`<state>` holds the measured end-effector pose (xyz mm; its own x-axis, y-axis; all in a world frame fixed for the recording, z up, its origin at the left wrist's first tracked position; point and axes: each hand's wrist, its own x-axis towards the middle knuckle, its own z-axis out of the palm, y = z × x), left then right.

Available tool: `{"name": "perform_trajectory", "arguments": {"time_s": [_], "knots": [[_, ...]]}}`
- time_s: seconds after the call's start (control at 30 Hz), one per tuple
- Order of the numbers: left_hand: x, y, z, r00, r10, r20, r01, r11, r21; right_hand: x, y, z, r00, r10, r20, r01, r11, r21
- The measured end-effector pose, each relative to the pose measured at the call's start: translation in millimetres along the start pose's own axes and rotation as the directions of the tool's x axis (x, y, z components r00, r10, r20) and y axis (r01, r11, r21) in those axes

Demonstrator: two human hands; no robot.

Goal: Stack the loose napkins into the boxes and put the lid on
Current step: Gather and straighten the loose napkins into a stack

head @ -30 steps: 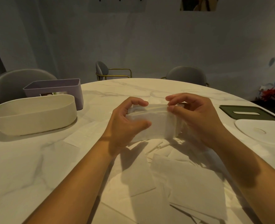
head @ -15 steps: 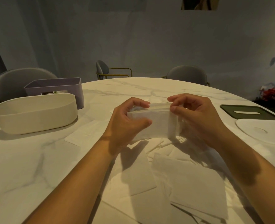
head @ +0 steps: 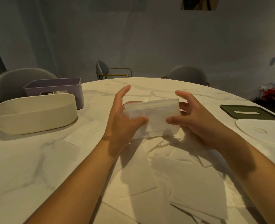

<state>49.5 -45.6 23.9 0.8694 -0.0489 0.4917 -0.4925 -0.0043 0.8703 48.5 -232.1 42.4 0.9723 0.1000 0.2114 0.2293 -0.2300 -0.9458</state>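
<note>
Napkin stack (head: 151, 113): held up at centre of view, between both grips, long side running left to right. Bottom edge close over loose napkins (head: 190, 183); contact with them not clear.

Left grip (head: 122, 120): clamped on left end of stack, thumb pressed on near face, palm and lower fingers behind. Index finger straight, pointing up and away, off the paper.

Right grip (head: 196, 120): clamped on right end of stack, thumb tip on near face, lower fingers tucked behind. Index finger curved above top edge, apparently clear of it.

Loose napkins: flat and overlapping on desk (head: 28, 167), under the hands and toward the near edge. One more sheet lying left of left wrist.

Cream oval box (head: 33, 115): upright on desk at left, top open, well apart from stack.

Purple box (head: 56, 88): just behind cream one, top open. Touching or not, cannot tell.

Dark green lid (head: 248, 111): flat on desk at far right, slot in middle.

White oval lid (head: 262, 131): flat, just nearer than green one, cut by right edge of view.

Grey chairs (head: 20, 80): behind desk.
</note>
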Motion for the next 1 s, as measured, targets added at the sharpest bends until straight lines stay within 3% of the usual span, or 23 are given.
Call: {"name": "perform_trajectory", "arguments": {"time_s": [0.17,0.37,0.53,0.67,0.9,1.0], "knots": [[0.6,-2.2,-3.2,0.997,-0.043,0.061,0.049,0.993,-0.108,-2.4,1.1,-4.2,0.997,0.025,0.074,-0.029,0.998,0.056],[1.3,-3.5,-4.9,0.993,-0.092,0.073,0.097,0.993,-0.066,-0.6,1.0,-13.4,1.000,0.003,-0.007,-0.002,0.985,0.175],[1.2,-3.6,-6.1,0.992,-0.092,0.083,0.096,0.994,-0.056,-1.3,1.8,-13.9,0.998,-0.013,-0.064,0.019,0.995,0.096],[1.2,-3.4,-5.4,0.991,-0.096,0.094,0.101,0.994,-0.051,-2.5,-0.6,-14.1,0.995,-0.045,-0.084,0.057,0.988,0.144],[0.2,-4.9,-4.7,0.991,-0.080,0.109,0.084,0.996,-0.028,0.0,-0.3,-11.5,0.960,-0.116,-0.256,0.150,0.982,0.115],[0.8,-5.6,-4.4,0.991,-0.090,0.103,0.093,0.996,-0.020,-0.8,0.4,-12.3,0.973,-0.117,-0.201,0.139,0.985,0.100]]}}
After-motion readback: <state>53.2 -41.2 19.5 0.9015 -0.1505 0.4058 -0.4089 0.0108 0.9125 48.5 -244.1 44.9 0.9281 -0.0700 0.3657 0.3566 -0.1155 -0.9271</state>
